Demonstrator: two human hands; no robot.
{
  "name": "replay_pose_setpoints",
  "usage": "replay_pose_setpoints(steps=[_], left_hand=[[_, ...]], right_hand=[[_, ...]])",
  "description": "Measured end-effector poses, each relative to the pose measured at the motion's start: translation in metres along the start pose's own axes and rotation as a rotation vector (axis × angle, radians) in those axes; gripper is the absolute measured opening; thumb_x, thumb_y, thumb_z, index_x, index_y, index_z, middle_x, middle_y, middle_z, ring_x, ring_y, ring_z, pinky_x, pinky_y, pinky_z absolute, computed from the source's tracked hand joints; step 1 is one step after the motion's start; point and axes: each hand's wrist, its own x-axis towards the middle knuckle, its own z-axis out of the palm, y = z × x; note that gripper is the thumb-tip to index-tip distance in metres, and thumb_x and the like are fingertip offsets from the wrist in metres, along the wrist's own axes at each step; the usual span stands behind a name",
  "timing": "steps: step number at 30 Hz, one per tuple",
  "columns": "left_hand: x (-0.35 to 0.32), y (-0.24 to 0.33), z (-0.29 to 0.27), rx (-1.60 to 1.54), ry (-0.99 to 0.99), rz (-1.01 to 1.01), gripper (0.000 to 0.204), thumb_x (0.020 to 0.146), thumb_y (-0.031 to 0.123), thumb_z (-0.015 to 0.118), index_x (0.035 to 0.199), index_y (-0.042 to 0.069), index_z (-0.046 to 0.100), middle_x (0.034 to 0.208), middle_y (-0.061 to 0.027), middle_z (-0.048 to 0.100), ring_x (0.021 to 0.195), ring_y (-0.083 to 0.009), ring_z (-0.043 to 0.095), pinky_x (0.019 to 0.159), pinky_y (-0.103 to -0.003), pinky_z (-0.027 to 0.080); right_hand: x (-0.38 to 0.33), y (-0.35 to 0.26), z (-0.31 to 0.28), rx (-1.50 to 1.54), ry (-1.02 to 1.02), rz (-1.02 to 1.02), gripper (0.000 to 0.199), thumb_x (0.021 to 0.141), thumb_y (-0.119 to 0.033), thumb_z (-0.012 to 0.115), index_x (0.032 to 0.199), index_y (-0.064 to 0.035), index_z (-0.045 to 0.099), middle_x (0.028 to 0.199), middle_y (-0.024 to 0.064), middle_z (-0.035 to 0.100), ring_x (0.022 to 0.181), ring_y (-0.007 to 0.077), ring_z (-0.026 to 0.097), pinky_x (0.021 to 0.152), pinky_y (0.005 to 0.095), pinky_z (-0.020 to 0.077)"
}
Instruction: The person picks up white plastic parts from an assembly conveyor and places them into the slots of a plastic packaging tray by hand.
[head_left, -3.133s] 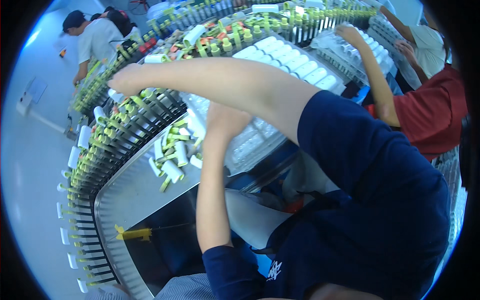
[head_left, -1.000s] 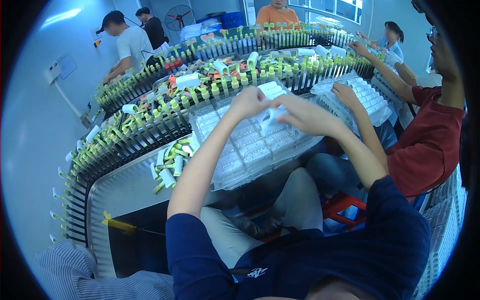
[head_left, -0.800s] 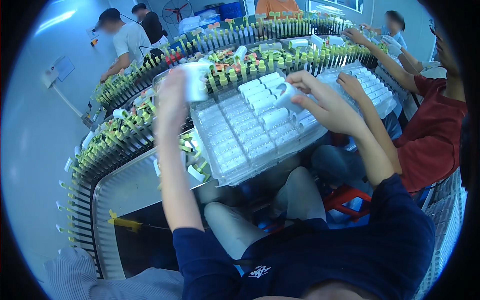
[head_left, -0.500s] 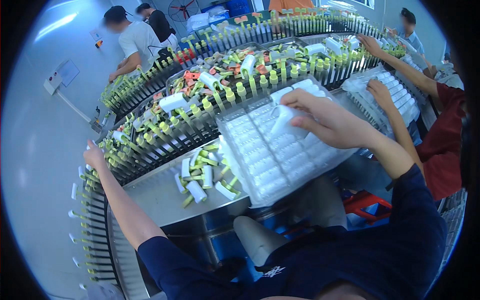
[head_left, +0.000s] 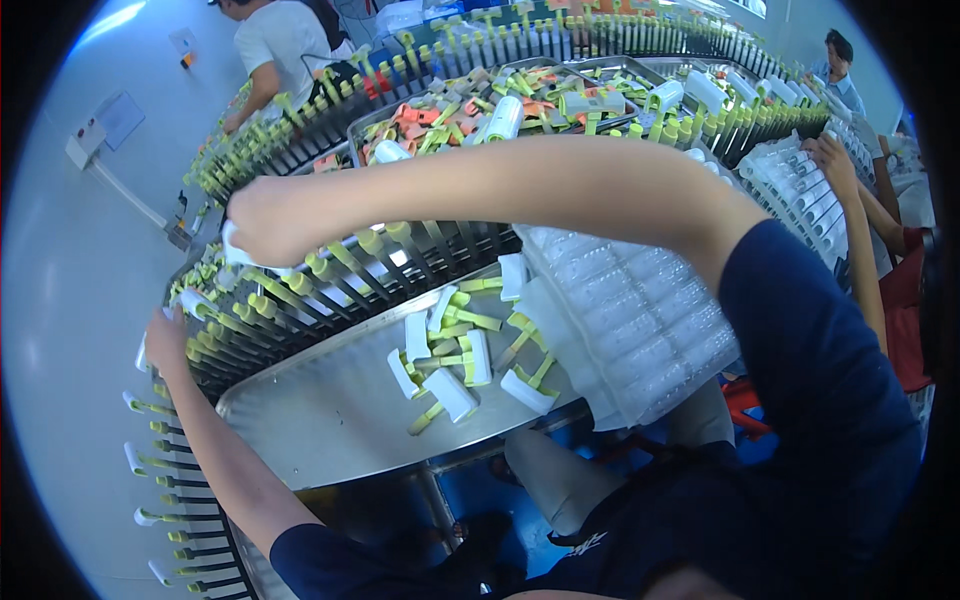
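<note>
Stretched across to the left over the rack, my right hand point(head_left: 268, 222) is closed on a white curved plastic cover point(head_left: 236, 246), which is partly hidden by the fingers. Farther left, my left hand point(head_left: 166, 342) is closed at the row's outer end, with a white curved cover point(head_left: 142, 352) at its fingers, mostly hidden. Between the hands another white cover point(head_left: 197, 303) sits on a yellow-green holder. A clear blister tray point(head_left: 640, 315) of white covers lies below my right forearm. Loose white covers with yellow-green holders point(head_left: 452, 392) lie in a pile on the metal table point(head_left: 300, 425).
Black posts with yellow-green tips point(head_left: 385, 265) curve round the table. Behind them a metal tray holds orange, grey and green pieces point(head_left: 440, 115). At the right, a co-worker's hand point(head_left: 832, 165) is by another blister tray point(head_left: 790, 185). Another person point(head_left: 290, 50) stands back left.
My right hand has carried a white cover from above the blister tray leftward to the rack. My left hand has shifted slightly down and left. The view has turned a little.
</note>
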Motion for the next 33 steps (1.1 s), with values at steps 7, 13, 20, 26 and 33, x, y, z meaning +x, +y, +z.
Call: replay_pose_setpoints(steps=[7,13,20,26,33], left_hand=[[-0.059,0.006,0.021,0.113,0.962,0.247,0.028,0.087,0.024,0.063,0.109,0.007,0.063,0.101,-0.0104,0.064,0.101,-0.0312,0.06,0.086,-0.045,0.047],[-0.216,0.039,0.077,-0.387,0.665,0.038,0.027,0.087,0.012,0.06,0.112,0.0,0.059,0.109,-0.0167,0.06,0.1,-0.036,0.056,0.089,-0.045,0.044],[-0.277,0.095,0.107,-0.676,0.266,0.194,0.023,0.091,0.01,0.055,0.109,-0.005,0.058,0.104,-0.0244,0.058,0.096,-0.039,0.055,0.086,-0.048,0.044],[-0.26,0.044,0.09,-0.573,0.32,0.189,0.022,0.091,0.01,0.055,0.108,-0.005,0.059,0.103,-0.0242,0.059,0.095,-0.0389,0.055,0.085,-0.048,0.044],[-0.253,-0.049,0.089,-0.398,0.372,0.003,0.021,0.091,0.01,0.054,0.106,-0.005,0.059,0.102,-0.024,0.059,0.094,-0.0388,0.056,0.085,-0.048,0.044]], right_hand=[[0.171,0.023,0.061,-0.206,-0.341,0.236,0.028,0.084,-0.018,0.057,0.107,-0.004,0.067,0.1,0.0122,0.071,0.086,0.0277,0.071,0.082,0.0415,0.0553],[0.221,-0.032,0.1,-0.393,-0.3,-0.023,0.028,0.077,-0.021,0.068,0.104,-0.0133,0.074,0.103,0.0091,0.071,0.096,0.0304,0.068,0.076,0.05,0.0554],[0.263,-0.065,0.149,-0.203,-0.214,0.475,0.053,0.077,-0.022,0.073,0.127,-0.0115,0.062,0.133,0.0162,0.057,0.114,0.037,0.06,0.075,0.0512,0.0562],[0.295,-0.13,0.179,-0.109,0.179,0.562,0.048,0.073,-0.012,0.074,0.12,-0.008,0.067,0.122,0.0102,0.066,0.109,0.0272,0.063,0.052,0.036,0.0553],[0.328,-0.105,0.226,-0.079,0.074,0.198,0.044,0.069,-0.029,0.077,0.108,-0.0086,0.072,0.113,0.0062,0.067,0.11,0.0253,0.062,0.082,0.0438,0.0502]])
